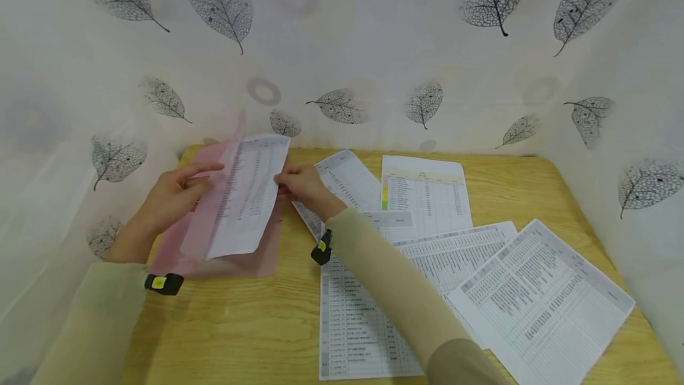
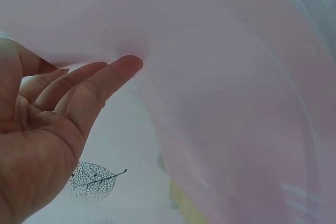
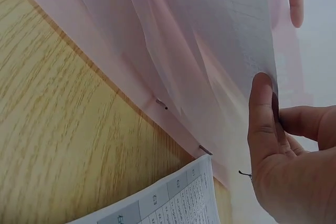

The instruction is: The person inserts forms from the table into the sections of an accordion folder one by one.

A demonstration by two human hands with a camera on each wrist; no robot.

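A pink translucent folder (image 1: 267,263) lies at the left of the table with its cover (image 1: 205,215) lifted. My left hand (image 1: 176,198) holds that cover, the index finger stretched along it; in the left wrist view the left hand's fingertips (image 2: 128,65) and thumb meet the cover's edge. Printed sheets (image 1: 253,195) stand inside the raised cover. My right hand (image 1: 307,186) pinches their right edge. In the right wrist view, the right hand's thumb and fingers (image 3: 261,108) grip the paper edge above the folder. How many sheets are between them I cannot tell.
Several loose printed pages overlap on the right: a color-marked sheet (image 1: 424,195) at the back, a long table sheet (image 1: 363,325) in front, and a tilted sheet (image 1: 545,302) at far right. A leaf-patterned curtain (image 1: 374,46) surrounds the wooden table (image 1: 235,331).
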